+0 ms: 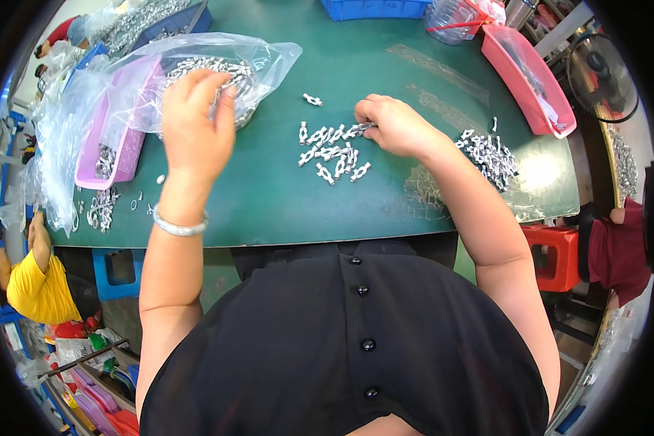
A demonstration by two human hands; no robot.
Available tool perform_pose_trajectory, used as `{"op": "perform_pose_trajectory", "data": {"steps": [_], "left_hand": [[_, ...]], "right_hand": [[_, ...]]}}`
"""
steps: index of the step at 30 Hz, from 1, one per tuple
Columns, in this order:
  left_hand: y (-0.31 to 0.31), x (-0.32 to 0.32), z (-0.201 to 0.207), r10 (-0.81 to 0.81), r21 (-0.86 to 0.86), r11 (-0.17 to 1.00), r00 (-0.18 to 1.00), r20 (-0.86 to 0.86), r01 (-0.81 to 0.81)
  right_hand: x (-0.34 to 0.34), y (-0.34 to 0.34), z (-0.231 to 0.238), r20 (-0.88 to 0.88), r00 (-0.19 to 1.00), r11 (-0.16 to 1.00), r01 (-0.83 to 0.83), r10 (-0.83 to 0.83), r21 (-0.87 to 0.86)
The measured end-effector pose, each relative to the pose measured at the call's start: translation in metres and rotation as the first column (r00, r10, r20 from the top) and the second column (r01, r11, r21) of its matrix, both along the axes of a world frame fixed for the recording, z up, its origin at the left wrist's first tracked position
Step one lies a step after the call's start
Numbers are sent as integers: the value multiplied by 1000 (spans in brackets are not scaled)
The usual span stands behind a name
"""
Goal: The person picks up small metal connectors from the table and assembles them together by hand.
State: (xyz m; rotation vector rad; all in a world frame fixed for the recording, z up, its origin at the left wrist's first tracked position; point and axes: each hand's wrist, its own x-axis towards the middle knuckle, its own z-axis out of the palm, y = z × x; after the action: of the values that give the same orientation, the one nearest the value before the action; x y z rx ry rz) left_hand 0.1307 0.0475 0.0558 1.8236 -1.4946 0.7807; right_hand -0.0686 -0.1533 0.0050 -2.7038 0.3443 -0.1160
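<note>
My left hand [198, 127] is over a clear plastic bag [276, 58] of small silver metal fittings [243, 87]. Its fingers bend down at the bag's mouth, the thumb apart from them, and I make out nothing held. At the middle of the table my right hand [396, 125] is closed, thumb and forefinger pinching one silver metal fitting [363, 128]. Several similar fittings [330, 152] lie loosely grouped just left of and below that hand, and a single fitting [312, 99] lies farther off. A denser pile of fittings [490, 160] sits beside my right forearm.
A lilac bin [132, 145] stands left of the bag, with loose parts [103, 207] near it. A pink bin [523, 80] and a fan [602, 76] are at the right; a blue crate [376, 9] stands at the far edge. Other people sit at both sides.
</note>
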Motion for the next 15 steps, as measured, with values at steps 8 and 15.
{"op": "perform_pose_trajectory", "data": {"steps": [8, 15], "left_hand": [[-14, -58, -39, -248, 203, 917, 890, -382, 343], [-21, -66, -51, -208, 270, 886, 845, -493, 376]], "right_hand": [[-2, 0, -4, -10, 1000, 1000, 19, -19, 1], [-3, 2, -6, -3, 1000, 1000, 21, -21, 10]]}}
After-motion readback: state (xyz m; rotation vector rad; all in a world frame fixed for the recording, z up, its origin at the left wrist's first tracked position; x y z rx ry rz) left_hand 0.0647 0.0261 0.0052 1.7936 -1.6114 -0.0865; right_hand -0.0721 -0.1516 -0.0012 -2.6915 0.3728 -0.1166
